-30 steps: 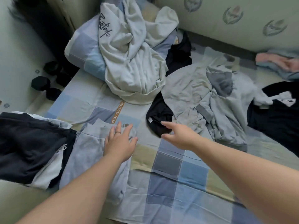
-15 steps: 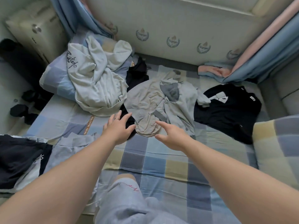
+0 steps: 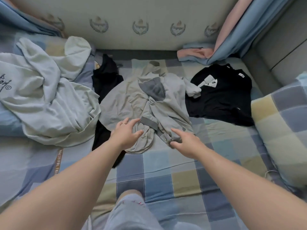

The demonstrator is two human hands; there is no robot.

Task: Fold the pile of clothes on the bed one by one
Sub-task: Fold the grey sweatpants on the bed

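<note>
Nearest us, our left hand (image 3: 126,133) and right hand (image 3: 184,141) reach out with fingers spread, holding nothing, over the near hem of the grey jacket (image 3: 131,100). It lies crumpled at twelve o'clock on the bed (image 3: 159,178). We judge this piece barely begun. Farther off, a black garment (image 3: 106,80) pokes out beneath it at eleven, a pale sweatshirt (image 3: 43,98) sprawls at ten, and a black T-shirt (image 3: 226,100) lies at two. None looks neatly folded, so at least four remain.

Matt, creased grey cloth hoodie (image 3: 132,100); soft quilted checked bedcover (image 3: 157,183) at 6 o'clock; matt black cloth shirt (image 3: 227,100) at 2 o'clock.
</note>
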